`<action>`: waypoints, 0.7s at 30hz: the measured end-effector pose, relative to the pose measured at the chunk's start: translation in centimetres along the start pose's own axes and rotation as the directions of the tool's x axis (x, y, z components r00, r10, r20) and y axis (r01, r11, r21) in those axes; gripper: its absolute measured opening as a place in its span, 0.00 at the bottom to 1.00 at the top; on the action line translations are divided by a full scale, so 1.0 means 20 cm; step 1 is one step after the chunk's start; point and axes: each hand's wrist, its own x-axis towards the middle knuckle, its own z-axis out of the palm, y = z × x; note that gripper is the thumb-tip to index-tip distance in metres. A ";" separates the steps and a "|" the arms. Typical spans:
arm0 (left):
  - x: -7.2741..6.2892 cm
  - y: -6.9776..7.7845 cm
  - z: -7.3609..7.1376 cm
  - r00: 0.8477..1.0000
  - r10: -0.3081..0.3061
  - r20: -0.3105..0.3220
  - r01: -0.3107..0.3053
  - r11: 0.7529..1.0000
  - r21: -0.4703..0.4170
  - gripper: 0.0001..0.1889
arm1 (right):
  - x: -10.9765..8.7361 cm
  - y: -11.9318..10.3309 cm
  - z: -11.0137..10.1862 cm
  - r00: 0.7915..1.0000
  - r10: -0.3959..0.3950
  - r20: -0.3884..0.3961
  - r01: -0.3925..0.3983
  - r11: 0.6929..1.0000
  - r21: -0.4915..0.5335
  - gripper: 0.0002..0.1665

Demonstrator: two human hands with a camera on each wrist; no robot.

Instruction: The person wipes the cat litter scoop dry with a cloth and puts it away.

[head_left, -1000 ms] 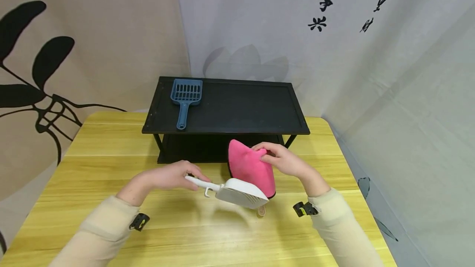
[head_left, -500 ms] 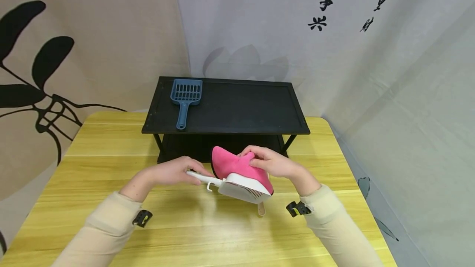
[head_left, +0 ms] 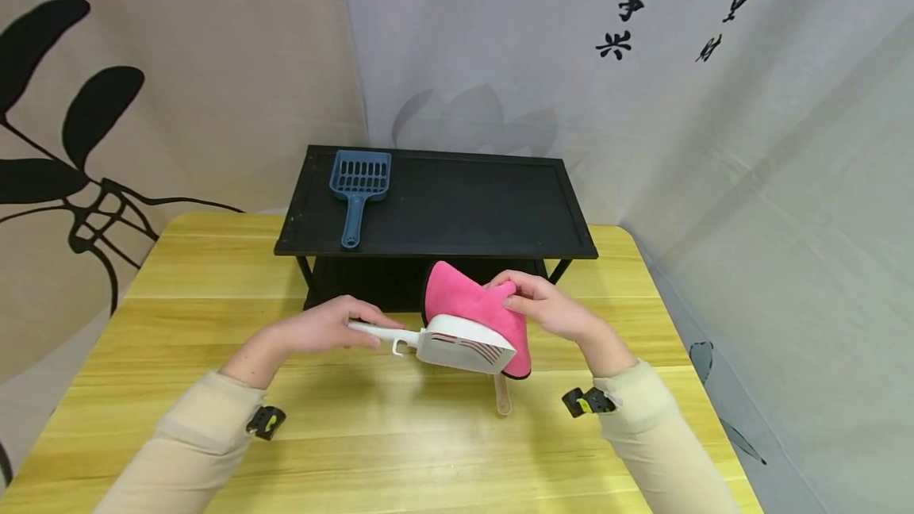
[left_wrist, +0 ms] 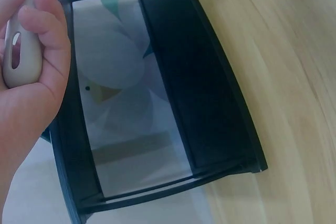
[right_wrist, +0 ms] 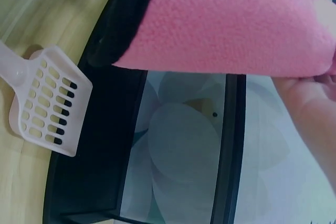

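My left hand grips the handle of a white slotted litter scoop, its fingers curled round the grip in the left wrist view. The scoop is held tilted above the table, its slotted end to the right. Between its fingers and thumb, my right hand pinches a pink fleece cloth with black edging. That cloth hangs behind the scoop and meets its back edge in the head view. Below them a pale pink litter scoop lies on the table; in the head view only its handle shows.
A black two-level rack stands at the back of the wooden table. On its top left lies a blue litter scoop. Patterned fabric hangs behind.
Half a second ago the cloth and right hand swung left over the white scoop; now both are back to the right and higher. The white scoop has risen slightly, still in the left hand.
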 end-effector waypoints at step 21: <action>-0.01 0.00 -0.01 0.992 -0.063 -0.110 0.061 0.998 -0.019 0.19 | -0.15 0.08 -0.13 0.991 -0.003 -0.134 0.003 1.000 0.001 0.13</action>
